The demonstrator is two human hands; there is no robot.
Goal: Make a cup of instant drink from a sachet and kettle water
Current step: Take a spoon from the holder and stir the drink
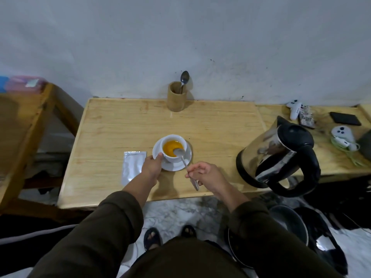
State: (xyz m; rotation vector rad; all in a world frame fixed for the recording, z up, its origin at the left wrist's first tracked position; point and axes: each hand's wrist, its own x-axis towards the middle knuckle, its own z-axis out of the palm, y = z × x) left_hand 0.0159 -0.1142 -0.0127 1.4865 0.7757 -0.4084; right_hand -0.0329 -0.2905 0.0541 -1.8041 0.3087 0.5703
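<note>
A white cup (181, 139) holding orange liquid stands on a white saucer (174, 166) in the middle of the wooden table (124, 125). My left hand (152, 167) grips the saucer's left rim, thumb against the cup. My right hand (204, 174) pinches the handle of a metal spoon (183, 159) whose bowl rests in the drink. A silver sachet (132, 166) lies flat just left of my left hand. The steel and black kettle (280, 155) stands at the table's right edge, lid closed.
A wooden holder (176, 97) with a second spoon (184, 78) stands at the back by the wall. Controllers (294, 109), a black wallet (345, 118) and cables lie on the right surface. Pans (289, 223) sit on the floor at the right. A wooden frame (30, 125) is left.
</note>
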